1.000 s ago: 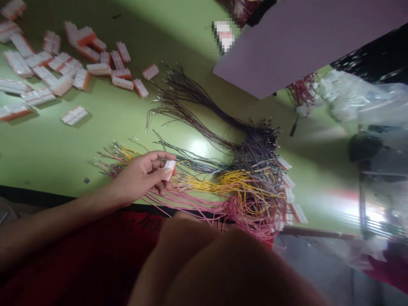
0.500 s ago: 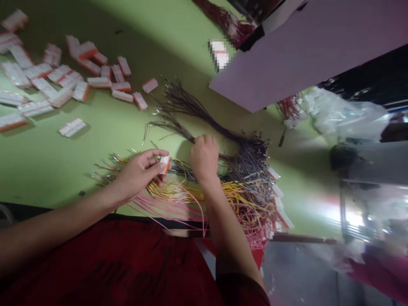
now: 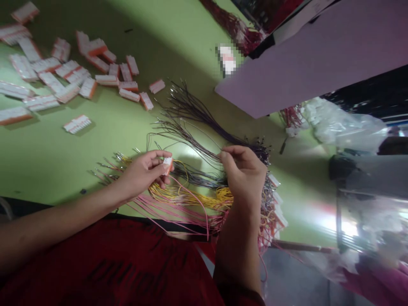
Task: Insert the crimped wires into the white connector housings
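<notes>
My left hand (image 3: pixel 147 172) pinches a small white and orange connector housing (image 3: pixel 168 165) between thumb and fingers. A yellow wire and a pink wire (image 3: pixel 200 199) run out from the housing. Over the wire bundles, my right hand (image 3: pixel 245 170) has thumb and forefinger closed on a thin dark wire (image 3: pixel 207 135), lifted in an arc off the brown wire bundle (image 3: pixel 188 138). Behind it lies a darker purple wire bundle (image 3: pixel 207 114) with metal tips. Below the hands run grey, yellow wires (image 3: pixel 200 196) and pink wires (image 3: pixel 165 210) along the table's near edge.
Many white and orange connector housings (image 3: pixel 68 72) are scattered at the left of the green table (image 3: pixel 114 127). A purple panel (image 3: pixel 306 63) juts in from the upper right. Plastic bags (image 3: pixel 342 121) and red wires (image 3: pixel 291 117) lie at the right.
My right hand came from the near edge to the brown bundle, then moved right, drawing a thin wire out of it. The pink wire now shows at the housing. My left hand stays nearly still.
</notes>
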`<control>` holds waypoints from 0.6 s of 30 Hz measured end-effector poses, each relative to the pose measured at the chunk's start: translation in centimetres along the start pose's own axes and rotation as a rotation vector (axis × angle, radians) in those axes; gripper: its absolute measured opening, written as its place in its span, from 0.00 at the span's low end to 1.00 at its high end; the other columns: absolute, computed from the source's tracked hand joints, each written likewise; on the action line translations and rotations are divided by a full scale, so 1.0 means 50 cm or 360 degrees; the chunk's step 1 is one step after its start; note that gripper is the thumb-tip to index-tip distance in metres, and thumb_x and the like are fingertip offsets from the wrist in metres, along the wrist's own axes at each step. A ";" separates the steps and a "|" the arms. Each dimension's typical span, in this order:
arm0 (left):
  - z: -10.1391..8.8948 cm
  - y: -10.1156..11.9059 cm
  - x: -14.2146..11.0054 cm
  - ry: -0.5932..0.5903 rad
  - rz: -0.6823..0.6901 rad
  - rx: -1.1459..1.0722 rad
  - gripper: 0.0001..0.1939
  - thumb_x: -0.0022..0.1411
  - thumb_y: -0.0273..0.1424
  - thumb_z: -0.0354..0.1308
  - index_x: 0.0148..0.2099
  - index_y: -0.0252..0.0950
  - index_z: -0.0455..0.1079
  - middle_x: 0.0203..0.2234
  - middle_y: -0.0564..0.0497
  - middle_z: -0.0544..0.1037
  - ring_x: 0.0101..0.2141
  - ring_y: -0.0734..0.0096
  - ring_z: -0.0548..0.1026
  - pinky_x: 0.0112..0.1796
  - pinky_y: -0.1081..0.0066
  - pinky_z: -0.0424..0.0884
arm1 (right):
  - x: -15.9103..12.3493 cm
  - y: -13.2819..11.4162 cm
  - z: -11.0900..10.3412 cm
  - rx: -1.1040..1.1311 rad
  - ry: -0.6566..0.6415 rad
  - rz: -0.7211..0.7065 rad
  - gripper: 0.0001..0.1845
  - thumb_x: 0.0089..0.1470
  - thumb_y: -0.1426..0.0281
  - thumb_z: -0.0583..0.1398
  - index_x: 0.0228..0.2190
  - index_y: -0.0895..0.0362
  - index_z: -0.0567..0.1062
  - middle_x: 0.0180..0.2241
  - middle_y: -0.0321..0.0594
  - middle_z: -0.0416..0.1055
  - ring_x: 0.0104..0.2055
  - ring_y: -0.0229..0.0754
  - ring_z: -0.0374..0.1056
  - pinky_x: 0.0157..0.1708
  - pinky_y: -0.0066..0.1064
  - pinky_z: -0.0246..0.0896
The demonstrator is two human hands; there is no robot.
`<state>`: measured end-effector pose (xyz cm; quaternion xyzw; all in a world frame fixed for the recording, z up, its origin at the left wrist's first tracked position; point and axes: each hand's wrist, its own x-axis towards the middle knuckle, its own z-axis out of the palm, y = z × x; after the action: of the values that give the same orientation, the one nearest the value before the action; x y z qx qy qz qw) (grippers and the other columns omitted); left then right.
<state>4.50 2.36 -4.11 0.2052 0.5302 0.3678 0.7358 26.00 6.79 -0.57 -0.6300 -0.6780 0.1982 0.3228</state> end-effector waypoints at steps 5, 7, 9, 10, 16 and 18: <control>-0.003 -0.023 0.007 -0.0042 0.0163 -0.0032 0.23 0.53 0.34 0.69 0.48 0.34 0.68 0.26 0.55 0.78 0.25 0.72 0.76 0.28 0.72 0.74 | -0.070 -0.083 0.042 0.0412 -0.0683 -0.0243 0.06 0.56 0.73 0.61 0.31 0.53 0.79 0.29 0.34 0.78 0.31 0.36 0.72 0.34 0.29 0.67; -0.003 -0.023 0.006 -0.0044 0.0159 -0.0024 0.23 0.52 0.33 0.68 0.48 0.33 0.67 0.27 0.54 0.79 0.24 0.73 0.76 0.26 0.73 0.73 | -0.083 -0.072 0.068 0.0417 -0.0655 -0.0044 0.07 0.57 0.72 0.59 0.32 0.55 0.79 0.27 0.34 0.77 0.27 0.35 0.71 0.29 0.28 0.65; -0.003 -0.017 0.004 -0.0061 0.0124 0.0022 0.20 0.55 0.31 0.66 0.48 0.33 0.67 0.26 0.54 0.79 0.21 0.75 0.74 0.22 0.75 0.69 | -0.083 -0.046 0.080 0.0267 -0.0434 0.0148 0.07 0.55 0.72 0.59 0.32 0.55 0.78 0.25 0.34 0.76 0.25 0.35 0.69 0.27 0.28 0.64; -0.002 -0.013 0.002 -0.0067 0.0109 0.0038 0.18 0.56 0.30 0.65 0.48 0.32 0.67 0.26 0.54 0.78 0.20 0.76 0.73 0.21 0.75 0.68 | -0.080 -0.033 0.079 0.0174 -0.0326 0.0189 0.07 0.55 0.71 0.59 0.31 0.55 0.78 0.25 0.34 0.76 0.26 0.36 0.69 0.28 0.29 0.63; 0.000 -0.001 0.000 -0.0033 0.0053 0.0006 0.15 0.58 0.26 0.61 0.48 0.32 0.67 0.23 0.56 0.77 0.19 0.76 0.72 0.21 0.76 0.68 | -0.086 -0.030 0.049 -0.0042 -0.0291 -0.0008 0.07 0.56 0.69 0.60 0.32 0.53 0.80 0.23 0.34 0.73 0.25 0.37 0.66 0.28 0.29 0.61; 0.000 -0.003 0.001 -0.0049 0.0052 -0.0005 0.16 0.58 0.26 0.61 0.49 0.32 0.67 0.22 0.56 0.77 0.19 0.76 0.73 0.21 0.76 0.69 | -0.092 -0.038 0.051 -0.0087 -0.0359 -0.0076 0.07 0.57 0.68 0.60 0.31 0.52 0.80 0.20 0.32 0.71 0.23 0.36 0.65 0.26 0.29 0.58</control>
<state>4.58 2.33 -4.23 0.2184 0.5148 0.3773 0.7382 22.89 2.39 -1.97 -0.5958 -0.7300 0.2416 0.2319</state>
